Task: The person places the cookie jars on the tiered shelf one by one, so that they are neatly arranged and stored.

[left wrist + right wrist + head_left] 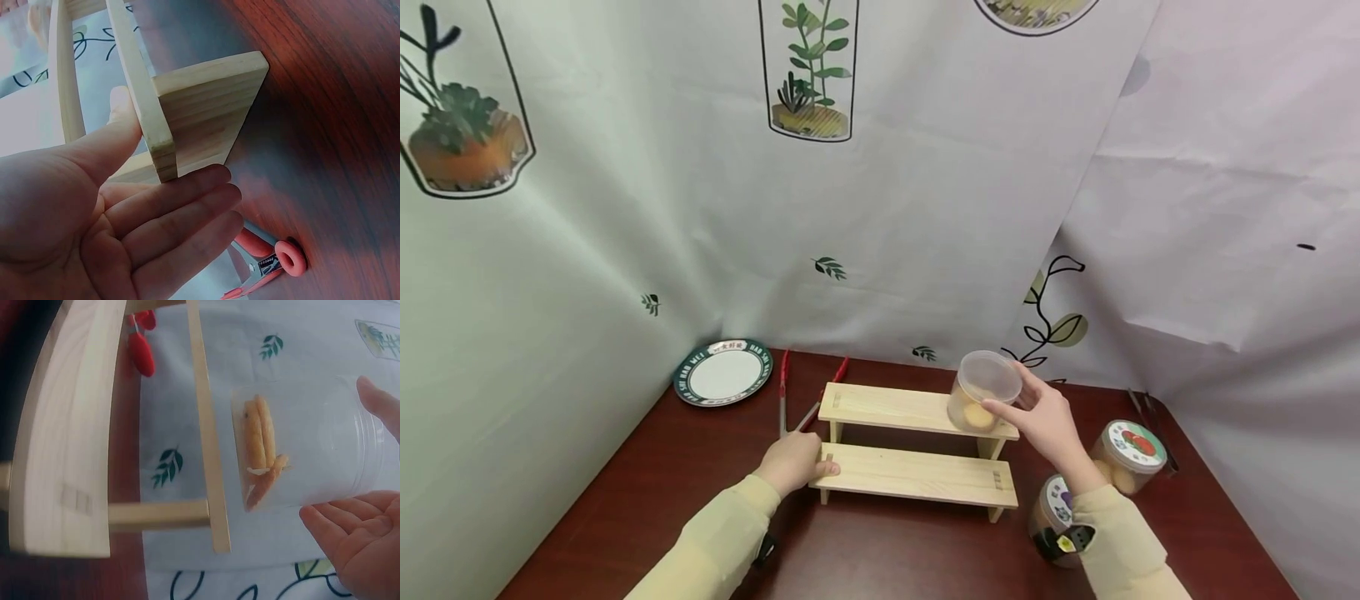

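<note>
A two-tier pale wooden shelf (917, 473) stands on the dark red-brown table. My left hand (793, 462) grips the left end of its lower board, thumb on top and fingers beneath, as the left wrist view (150, 137) shows. With my right hand (1041, 421) I hold a clear plastic jar (987, 375) without a lid, thumb on one side and fingers on the other. A few golden biscuits (259, 434) lie in its bottom. The jar is upright at the right end of the upper board (887, 404), its base right at the board's surface in the right wrist view.
Red-tipped metal tongs (783, 404) lie spread behind the shelf's left end. A green-rimmed plate (722, 373) leans at the back left. Two lidded jars, one tomato-labelled (1135, 446) and one purple-labelled (1051, 508), stand right of the shelf. Dark tongs (1161, 429) lie beyond. Printed cloth hangs behind.
</note>
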`<state>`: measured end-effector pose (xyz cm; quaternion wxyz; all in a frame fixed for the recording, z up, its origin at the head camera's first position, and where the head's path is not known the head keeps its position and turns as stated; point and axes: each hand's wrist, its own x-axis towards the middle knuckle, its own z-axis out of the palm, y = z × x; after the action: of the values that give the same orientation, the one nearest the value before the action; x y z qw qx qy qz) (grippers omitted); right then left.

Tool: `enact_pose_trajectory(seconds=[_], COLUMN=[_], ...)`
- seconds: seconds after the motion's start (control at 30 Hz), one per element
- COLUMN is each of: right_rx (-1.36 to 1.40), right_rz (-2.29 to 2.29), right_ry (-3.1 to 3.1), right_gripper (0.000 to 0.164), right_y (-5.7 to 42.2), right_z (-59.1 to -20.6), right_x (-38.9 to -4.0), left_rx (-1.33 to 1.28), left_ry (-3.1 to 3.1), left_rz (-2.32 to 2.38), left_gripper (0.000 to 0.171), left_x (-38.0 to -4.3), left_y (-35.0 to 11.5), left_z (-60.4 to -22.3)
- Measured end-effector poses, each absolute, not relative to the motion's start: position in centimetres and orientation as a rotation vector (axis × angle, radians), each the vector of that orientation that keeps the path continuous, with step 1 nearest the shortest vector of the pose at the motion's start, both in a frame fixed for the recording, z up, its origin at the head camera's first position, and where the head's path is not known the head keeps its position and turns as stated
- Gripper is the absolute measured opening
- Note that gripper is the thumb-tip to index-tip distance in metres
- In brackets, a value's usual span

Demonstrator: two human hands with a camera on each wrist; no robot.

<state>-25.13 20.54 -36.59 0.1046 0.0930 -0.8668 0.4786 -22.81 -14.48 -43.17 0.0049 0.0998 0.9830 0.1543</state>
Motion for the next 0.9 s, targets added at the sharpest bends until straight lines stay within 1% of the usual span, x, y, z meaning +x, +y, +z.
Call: enact_pose_trajectory(seconds=[0.4, 0.9], right_rx=[0.329, 0.385], right_rz=[1.516, 1.58], right_ry=[-2.522, -2.526], right_gripper=[0.086, 0.089], right_y=[17.4, 13.6], right_z=[-37.1, -36.9], right_x=[-26.1, -27.0], left_rx=[0.349, 0.376], left_ry=[3.103, 3.091], left_rz=[0.387, 0.45], left_gripper=[0.043, 0.041], left_x=[-23.0, -22.9], left_y=[-14.3, -14.4], left_z=[-43.4, -43.2])
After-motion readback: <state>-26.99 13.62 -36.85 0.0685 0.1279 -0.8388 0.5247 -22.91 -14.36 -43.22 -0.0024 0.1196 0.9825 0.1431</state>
